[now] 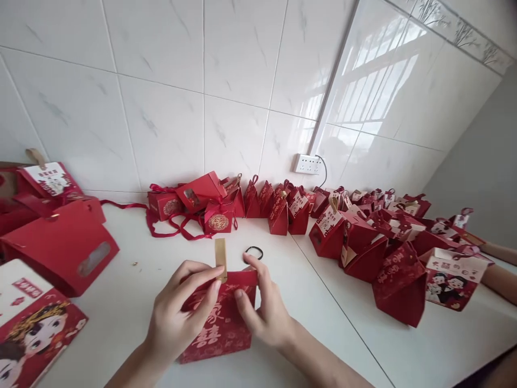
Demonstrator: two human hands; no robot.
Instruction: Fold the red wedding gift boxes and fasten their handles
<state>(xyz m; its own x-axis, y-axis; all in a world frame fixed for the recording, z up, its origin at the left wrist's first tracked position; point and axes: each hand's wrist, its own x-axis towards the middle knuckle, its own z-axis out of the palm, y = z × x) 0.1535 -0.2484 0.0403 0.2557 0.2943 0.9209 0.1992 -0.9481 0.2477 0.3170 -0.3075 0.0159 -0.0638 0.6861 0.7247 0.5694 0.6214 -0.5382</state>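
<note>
A red gift box (pixel 226 328) with pale printed characters stands on the white table right in front of me. My left hand (pixel 181 302) pinches a gold ribbon strip (pixel 220 256) at the box's top edge, and the strip sticks up above the fingers. With thumb in front and fingers behind, my right hand (pixel 264 307) grips the upper right part of the same box. A black elastic ring (pixel 254 252) lies on the table just behind the box. The far side of the box is hidden from me.
Several finished-looking red boxes (pixel 278 213) line the tiled wall and crowd the right side. Larger red boxes (pixel 60 242) stand at left. Dark red ribbon (pixel 186 231) trails on the table (pixel 323 334). Another person's arm (pixel 498 283) reaches in at far right. A power socket (pixel 308 164) is on the wall.
</note>
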